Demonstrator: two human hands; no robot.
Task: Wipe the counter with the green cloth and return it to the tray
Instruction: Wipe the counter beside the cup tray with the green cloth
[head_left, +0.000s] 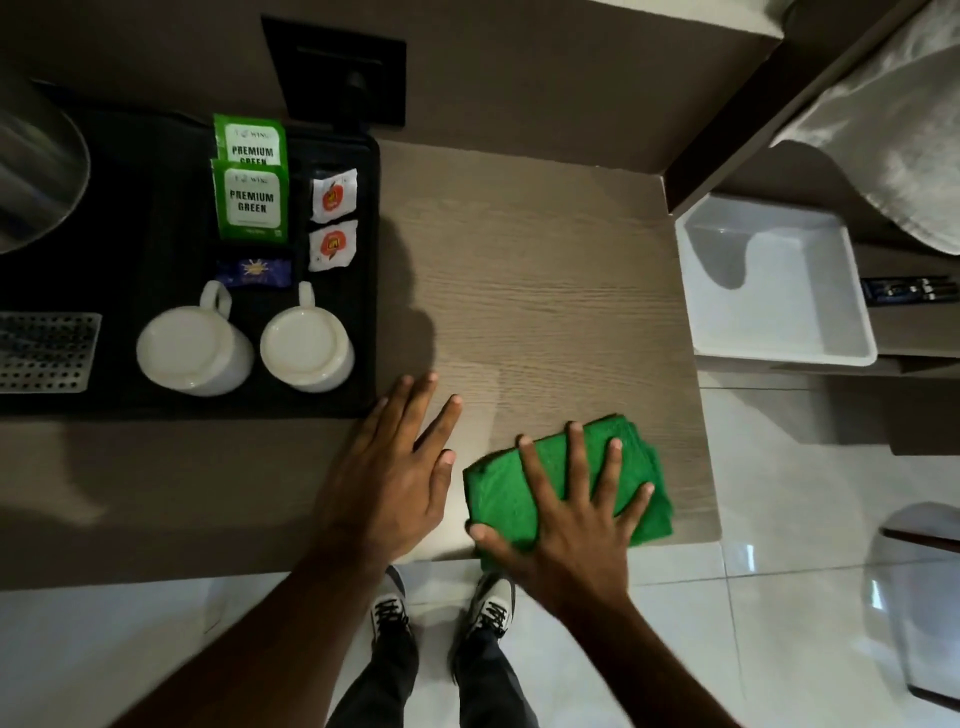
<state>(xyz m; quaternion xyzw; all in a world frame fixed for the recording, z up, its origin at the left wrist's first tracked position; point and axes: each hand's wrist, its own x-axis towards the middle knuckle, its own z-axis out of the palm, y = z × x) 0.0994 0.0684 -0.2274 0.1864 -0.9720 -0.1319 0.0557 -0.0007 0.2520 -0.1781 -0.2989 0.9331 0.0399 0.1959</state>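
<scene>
Right hand (566, 525) flat, fingers spread, pressing folded green cloth (644, 483) at the surface (545, 291) front edge, covering its middle. Left hand (387, 475) flat, released. White tray (779, 358) well apart, partly shadowed.

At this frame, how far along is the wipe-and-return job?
Done: the green cloth is out of the white tray, which sits empty to the right of the counter. In hand: the right hand presses flat on the folded cloth at the counter's near right corner, wiping; the left hand rests flat beside it. Left: whatever wiping remains, unclear how much, then returning the cloth to the tray.
</scene>
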